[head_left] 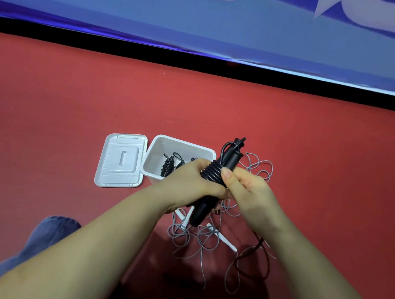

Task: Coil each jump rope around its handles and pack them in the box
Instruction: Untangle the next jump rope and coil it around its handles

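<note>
Black jump rope with its cord coiled round both handles (213, 172), held above the red floor (75, 104).
Left hand (196, 180) grips mid-bundle; right hand (248, 190) pinches the coils, thumb on top, beside the open white plastic box (180, 145).

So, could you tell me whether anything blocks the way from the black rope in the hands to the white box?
Nothing visible does. The box stands open just beyond the left hand, its lid lying on the floor beside it. Coiled ropes already lie inside, but space remains for the black rope, also held by the right hand.
</note>
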Tool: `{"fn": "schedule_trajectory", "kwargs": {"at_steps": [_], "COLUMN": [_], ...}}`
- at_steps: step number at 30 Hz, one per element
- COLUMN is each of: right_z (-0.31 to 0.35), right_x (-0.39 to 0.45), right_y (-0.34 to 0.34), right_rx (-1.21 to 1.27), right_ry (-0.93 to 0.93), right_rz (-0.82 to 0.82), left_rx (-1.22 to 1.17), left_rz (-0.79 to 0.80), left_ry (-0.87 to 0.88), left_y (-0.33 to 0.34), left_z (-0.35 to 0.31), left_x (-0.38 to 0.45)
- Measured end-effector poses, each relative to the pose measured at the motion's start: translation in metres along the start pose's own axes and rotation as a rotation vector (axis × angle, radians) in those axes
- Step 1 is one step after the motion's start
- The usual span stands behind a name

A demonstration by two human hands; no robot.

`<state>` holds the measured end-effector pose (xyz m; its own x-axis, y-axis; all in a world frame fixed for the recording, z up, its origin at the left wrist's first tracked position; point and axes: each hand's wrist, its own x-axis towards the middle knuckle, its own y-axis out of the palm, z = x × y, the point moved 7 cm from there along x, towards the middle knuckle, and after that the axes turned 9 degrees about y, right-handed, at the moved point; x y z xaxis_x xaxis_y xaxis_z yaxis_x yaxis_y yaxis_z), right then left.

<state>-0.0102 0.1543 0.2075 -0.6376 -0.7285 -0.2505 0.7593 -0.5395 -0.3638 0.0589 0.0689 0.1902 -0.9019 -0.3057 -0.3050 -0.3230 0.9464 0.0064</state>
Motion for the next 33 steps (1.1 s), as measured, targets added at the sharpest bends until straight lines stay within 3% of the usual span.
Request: {"fn": "schedule_trajectory", "kwargs": {"at_steps": [4, 7, 9, 15, 20, 26, 29, 33], "right_z": [-0.013, -0.030, -0.033, -0.010, -0.003, -0.004, -0.015, -0.040], "right_x": [0.006, 0.010, 0.010, 0.003, -0.002, 0.000, 0.006, 0.005], "right_y": [-0.005, -0.009, -0.011, -0.020, -0.012, -0.015, -0.027, -0.028], "right_rx": [-0.090, -0.083, -0.078, -0.411, -0.593, -0.514, -0.437, -0.367], "right_ry": [0.132, 0.244, 0.275, 0.119, -0.028, -0.099, 0.015, 0.322], "right_rz": [-0.032, -0.002, 0.014, -0.051, -0.040, -0.037, -0.043, 0.096], "left_rx": [0.007, 0.154, 0.295, 0.761, 1.013, 1.001, 1.063, 1.127], "left_rz": [-0.167, -0.376, -0.407, -0.376, -0.278, 0.195, 0.244, 0.158], "left_ry": [0.017, 0.053, 0.042, -0.004, 0.023, 0.157, 0.357, 0.566], "left_y": [-0.017, -0.046, -0.056, -0.052, -0.037, 0.001, 0.009, 0.012], "left_z": [-0.003, -0.003, 0.001, 0.001, 0.004, 0.012, 0.002, -0.011], "left_x": [0.001, 0.002, 0.002, -0.002, -0.001, -0.002, -0.001, -0.007]}}
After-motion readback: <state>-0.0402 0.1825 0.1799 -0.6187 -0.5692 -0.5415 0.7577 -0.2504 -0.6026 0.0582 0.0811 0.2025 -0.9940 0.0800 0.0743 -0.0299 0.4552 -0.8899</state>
